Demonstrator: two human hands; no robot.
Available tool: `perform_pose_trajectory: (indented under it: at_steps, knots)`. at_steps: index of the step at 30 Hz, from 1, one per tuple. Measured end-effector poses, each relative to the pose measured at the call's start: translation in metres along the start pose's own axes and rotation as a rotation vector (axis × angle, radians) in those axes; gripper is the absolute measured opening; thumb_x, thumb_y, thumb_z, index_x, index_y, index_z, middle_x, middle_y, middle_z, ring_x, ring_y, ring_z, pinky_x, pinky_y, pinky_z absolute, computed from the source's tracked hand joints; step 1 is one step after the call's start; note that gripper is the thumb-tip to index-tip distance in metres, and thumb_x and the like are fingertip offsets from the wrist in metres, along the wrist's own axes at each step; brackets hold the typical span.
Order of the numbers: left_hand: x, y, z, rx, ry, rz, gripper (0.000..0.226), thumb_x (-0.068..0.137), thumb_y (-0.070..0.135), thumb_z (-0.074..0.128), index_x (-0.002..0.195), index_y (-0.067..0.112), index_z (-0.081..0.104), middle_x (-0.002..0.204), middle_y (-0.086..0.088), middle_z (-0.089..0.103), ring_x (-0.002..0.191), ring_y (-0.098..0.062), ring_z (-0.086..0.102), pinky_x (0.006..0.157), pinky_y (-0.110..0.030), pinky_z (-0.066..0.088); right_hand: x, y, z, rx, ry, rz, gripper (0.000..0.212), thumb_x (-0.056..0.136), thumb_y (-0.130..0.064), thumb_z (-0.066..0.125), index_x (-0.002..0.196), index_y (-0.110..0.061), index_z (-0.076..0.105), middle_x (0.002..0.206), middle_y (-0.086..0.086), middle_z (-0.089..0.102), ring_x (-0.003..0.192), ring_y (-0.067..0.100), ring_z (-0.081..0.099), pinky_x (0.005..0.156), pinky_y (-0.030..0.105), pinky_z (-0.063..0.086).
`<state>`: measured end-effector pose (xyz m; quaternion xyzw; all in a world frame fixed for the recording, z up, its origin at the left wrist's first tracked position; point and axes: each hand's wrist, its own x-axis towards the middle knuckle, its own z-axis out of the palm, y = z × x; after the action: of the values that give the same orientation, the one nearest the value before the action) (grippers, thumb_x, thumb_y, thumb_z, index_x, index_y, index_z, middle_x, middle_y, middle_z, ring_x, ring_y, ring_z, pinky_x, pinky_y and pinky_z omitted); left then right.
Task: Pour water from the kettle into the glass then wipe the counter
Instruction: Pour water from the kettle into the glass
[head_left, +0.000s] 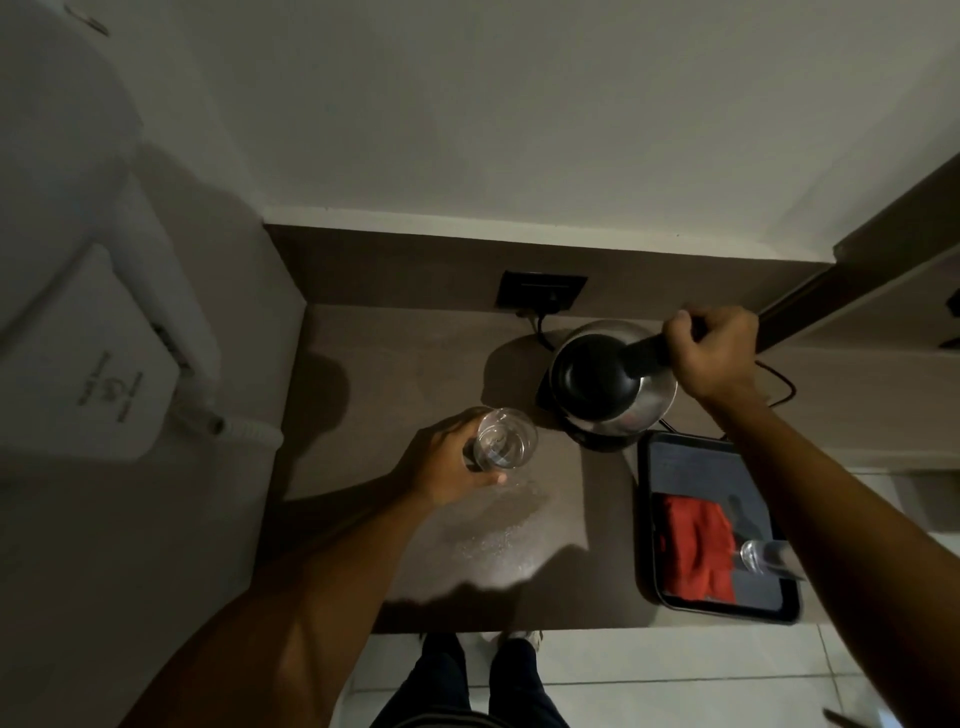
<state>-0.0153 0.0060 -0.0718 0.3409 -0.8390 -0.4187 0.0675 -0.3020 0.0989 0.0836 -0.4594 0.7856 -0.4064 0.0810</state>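
A steel kettle with a black lid stands on its base at the back of the brown counter. My right hand is shut on its black handle. A clear glass stands upright to the kettle's left, and my left hand grips it from the left side. Some water shows in the glass. A wet patch with droplets spreads on the counter just in front of the glass. A red cloth lies in a dark tray at the right.
A second glass lies in the tray beside the cloth, partly behind my right forearm. A wall socket with the kettle's cord sits at the back. A white appliance fills the left side. My legs stand below the counter's front edge.
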Motion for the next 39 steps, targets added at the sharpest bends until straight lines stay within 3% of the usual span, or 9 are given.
perform_pose_trajectory:
  at_steps: [3,10,13,17,25,30,39]
  knots:
    - [0.0,0.001,-0.002,0.011,-0.018,0.0,0.091,0.058,0.07,0.074,0.138,0.037,0.048,0.125,0.01,0.068,0.102,-0.01,0.067,0.088,-0.035,0.058,0.003,-0.011,0.005,-0.135,-0.054,-0.13,0.035,0.089,-0.025,0.048,0.06,-0.006,0.057,0.05,0.014,0.055,0.041,0.026,0.05,0.04,0.021,0.038]
    - [-0.001,0.0,-0.005,0.009,-0.034,0.007,0.09,0.059,0.068,0.077,0.139,0.042,0.044,0.123,0.014,0.068,0.101,-0.009,0.068,0.09,-0.035,0.058,0.008,-0.028,0.012,-0.373,-0.09,-0.358,0.039,0.085,-0.03,0.044,0.05,-0.013,0.048,0.044,-0.001,0.041,0.037,0.019,0.037,0.047,0.029,0.039]
    - [-0.001,0.001,-0.005,0.018,-0.045,0.009,0.089,0.059,0.069,0.074,0.138,0.043,0.042,0.123,0.013,0.068,0.101,-0.01,0.068,0.089,-0.036,0.058,0.008,-0.034,0.011,-0.436,-0.092,-0.412,0.038,0.084,-0.032,0.041,0.049,-0.018,0.043,0.044,-0.004,0.036,0.038,0.018,0.033,0.058,0.03,0.038]
    - [-0.001,0.0,-0.006,0.044,-0.057,0.019,0.089,0.062,0.069,0.075,0.139,0.041,0.041,0.123,0.011,0.068,0.1,-0.011,0.067,0.09,-0.036,0.058,0.008,-0.042,0.007,-0.493,-0.093,-0.429,0.039,0.084,-0.036,0.036,0.05,-0.019,0.043,0.046,-0.003,0.035,0.042,0.017,0.034,0.069,0.033,0.035]
    - [0.0,-0.001,-0.006,0.063,-0.061,0.03,0.088,0.07,0.055,0.083,0.145,0.026,0.044,0.127,0.002,0.068,0.106,-0.016,0.067,0.095,-0.04,0.056,0.015,-0.057,0.0,-0.548,-0.083,-0.478,0.043,0.085,-0.034,0.037,0.047,-0.015,0.044,0.044,-0.004,0.032,0.039,0.014,0.026,0.058,0.032,0.037]
    - [-0.001,0.001,-0.009,0.055,-0.078,0.036,0.088,0.071,0.056,0.082,0.145,0.027,0.043,0.128,0.003,0.067,0.107,-0.018,0.067,0.094,-0.041,0.056,0.018,-0.063,-0.006,-0.601,-0.086,-0.5,0.042,0.085,-0.033,0.037,0.047,-0.017,0.038,0.044,-0.005,0.028,0.038,0.012,0.02,0.062,0.027,0.023]
    - [-0.002,0.001,-0.008,0.037,-0.069,0.023,0.088,0.07,0.057,0.082,0.144,0.03,0.043,0.127,0.006,0.068,0.102,-0.012,0.068,0.093,-0.04,0.057,0.018,-0.077,-0.016,-0.679,-0.106,-0.488,0.043,0.085,-0.034,0.036,0.047,-0.014,0.038,0.042,-0.001,0.029,0.038,0.018,0.022,0.061,0.028,0.023]
